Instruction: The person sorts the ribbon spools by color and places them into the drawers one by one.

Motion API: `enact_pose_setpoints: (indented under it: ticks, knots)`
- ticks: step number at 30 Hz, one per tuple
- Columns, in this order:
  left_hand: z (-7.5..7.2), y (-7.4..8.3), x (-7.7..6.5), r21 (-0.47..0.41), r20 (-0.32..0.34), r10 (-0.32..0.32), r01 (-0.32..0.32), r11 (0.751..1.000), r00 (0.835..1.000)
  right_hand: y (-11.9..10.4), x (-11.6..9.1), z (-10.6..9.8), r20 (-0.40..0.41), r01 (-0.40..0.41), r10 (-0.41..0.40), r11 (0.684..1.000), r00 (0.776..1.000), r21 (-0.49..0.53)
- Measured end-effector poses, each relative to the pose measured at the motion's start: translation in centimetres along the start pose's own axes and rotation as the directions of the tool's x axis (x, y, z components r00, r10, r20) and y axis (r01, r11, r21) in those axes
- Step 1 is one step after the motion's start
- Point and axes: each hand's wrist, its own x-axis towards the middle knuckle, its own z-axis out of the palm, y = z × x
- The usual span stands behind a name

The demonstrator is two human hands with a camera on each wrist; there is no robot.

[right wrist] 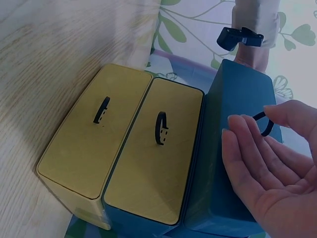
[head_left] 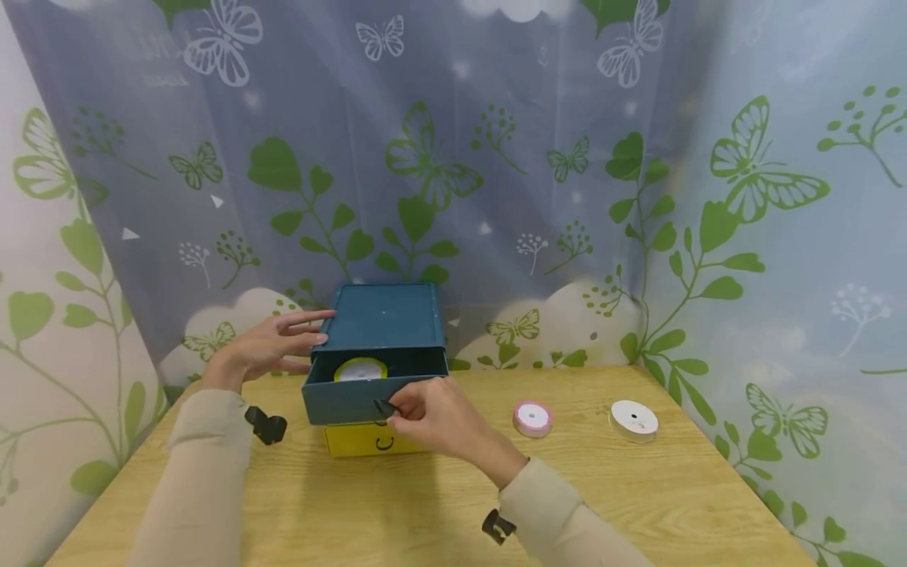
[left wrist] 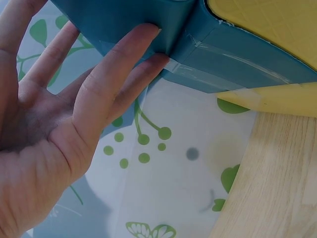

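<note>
A blue drawer cabinet (head_left: 386, 315) stands near the back of the table, its top blue drawer (head_left: 336, 405) pulled partly out. Inside that drawer is a ribbon spool with a yellow rim (head_left: 361, 368). My right hand (head_left: 445, 417) pinches the black handle (right wrist: 268, 130) on the drawer's front between thumb and fingers. On the cabinet's left side, my left hand (head_left: 265, 346) rests its outstretched fingertips; the left wrist view shows them against the blue wall (left wrist: 124, 15). Below the open drawer are yellow drawer fronts (right wrist: 158, 148) with black handles, both closed.
To the right on the wooden table (head_left: 623, 496) lie a pink-rimmed spool (head_left: 533, 419) and a larger white spool (head_left: 634, 420). A curtain (head_left: 538, 220) patterned with leaves and butterflies hangs behind the cabinet and along both sides.
</note>
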Motion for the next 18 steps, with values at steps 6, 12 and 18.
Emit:
enact_pose_setpoints:
  ticks: [6,12,18]
  knots:
    - [-0.1,-0.1,0.0,0.007,-0.002,0.001,-0.001,1.000,1.000,0.4,0.4,-0.2,0.014,0.001,-0.001,1.000,1.000,-0.030]
    - [0.0,0.0,0.0,0.016,0.000,0.001,-0.001,1.000,1.000,0.6,0.8,-0.3,0.009,0.002,-0.002,1.000,1.000,-0.027]
    - [0.0,0.0,-0.1,0.019,0.003,0.001,-0.001,1.000,1.000,0.9,1.2,-0.3,0.004,-0.004,0.004,1.000,1.000,-0.008]
